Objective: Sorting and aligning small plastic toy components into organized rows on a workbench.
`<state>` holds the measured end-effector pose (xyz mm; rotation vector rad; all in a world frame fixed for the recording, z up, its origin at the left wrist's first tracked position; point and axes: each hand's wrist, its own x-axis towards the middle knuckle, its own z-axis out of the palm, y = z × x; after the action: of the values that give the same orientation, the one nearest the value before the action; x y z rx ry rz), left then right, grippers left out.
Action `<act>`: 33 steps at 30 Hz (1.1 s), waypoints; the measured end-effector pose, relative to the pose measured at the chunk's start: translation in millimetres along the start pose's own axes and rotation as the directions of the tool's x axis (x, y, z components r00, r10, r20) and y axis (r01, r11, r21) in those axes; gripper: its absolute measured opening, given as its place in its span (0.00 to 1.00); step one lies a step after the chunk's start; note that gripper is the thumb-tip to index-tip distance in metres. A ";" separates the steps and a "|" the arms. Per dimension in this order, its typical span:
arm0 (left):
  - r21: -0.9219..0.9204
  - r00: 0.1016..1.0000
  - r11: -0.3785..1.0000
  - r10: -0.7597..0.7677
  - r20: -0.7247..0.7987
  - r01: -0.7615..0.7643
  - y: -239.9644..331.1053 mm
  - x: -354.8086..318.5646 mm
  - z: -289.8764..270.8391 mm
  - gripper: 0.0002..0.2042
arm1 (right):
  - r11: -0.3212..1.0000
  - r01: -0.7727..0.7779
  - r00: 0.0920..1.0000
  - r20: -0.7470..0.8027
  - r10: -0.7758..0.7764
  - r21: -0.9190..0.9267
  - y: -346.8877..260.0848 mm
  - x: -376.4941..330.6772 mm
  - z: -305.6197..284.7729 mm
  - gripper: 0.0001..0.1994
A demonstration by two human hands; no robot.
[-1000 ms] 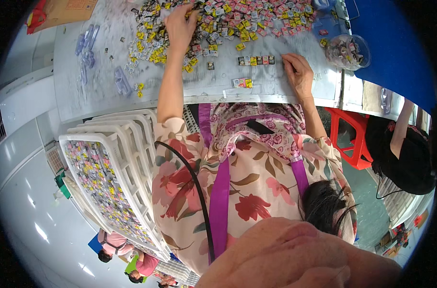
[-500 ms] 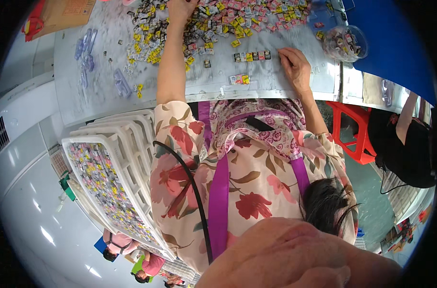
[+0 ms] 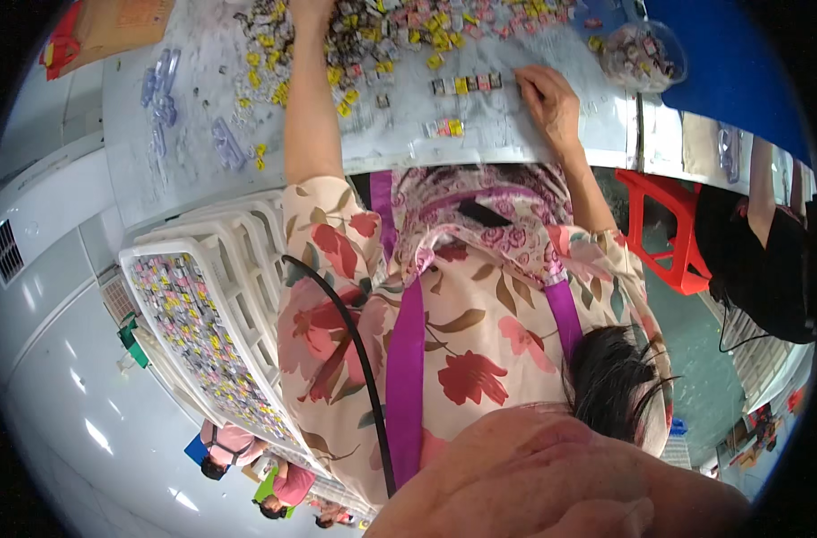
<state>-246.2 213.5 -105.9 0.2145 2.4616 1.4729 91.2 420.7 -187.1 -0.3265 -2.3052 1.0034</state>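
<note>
— Hands first: where are yours?

— My right hand (image 3: 548, 100) lies palm down on the white table (image 3: 202, 179), fingers loosely curled and close together, fingertips touching the tabletop just beside the short row of small blocks (image 3: 467, 84). It grips nothing that I can see; whether a piece sits under the fingertips I cannot tell.

— And the left?

— My left hand (image 3: 308, 9) reaches far forward into the heap of small coloured pieces (image 3: 382, 36), yellow, pink and grey. The picture's upper edge cuts it off at the wrist, so how far open it is I cannot tell, nor whether it holds a piece.

— What else lies near?

— A second little group of blocks (image 3: 444, 128) sits nearer my body, between my forearms, apart from the row. A clear round bowl (image 3: 643, 56) with more pieces stands to the right of my right hand. Clear plastic moulds (image 3: 162, 90) lie to the left of my left arm. White stacked trays (image 3: 220, 314) filled with sorted pieces stand at my left side.
</note>
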 end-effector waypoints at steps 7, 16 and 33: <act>-0.183 0.994 0.979 0.100 0.045 -0.090 -60.1 -51.2 -26.2 0.11 | 0.999 0.043 0.997 0.069 -0.046 0.033 -6.7 3.5 -1.2 0.11; -0.002 0.950 1.000 0.016 0.312 -0.017 -77.9 -178.4 32.8 0.12 | 0.999 -0.015 0.920 0.392 -0.001 0.038 -16.0 17.3 -20.7 0.23; 0.451 0.878 0.760 0.341 0.336 -0.468 -68.8 -182.5 44.4 0.25 | 0.973 0.232 0.867 0.454 -0.205 -0.003 -9.6 28.4 9.3 0.19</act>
<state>-58.1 170.9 -159.2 1.0352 2.6566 0.7822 63.1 421.2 -173.0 0.1699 -2.7131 0.9734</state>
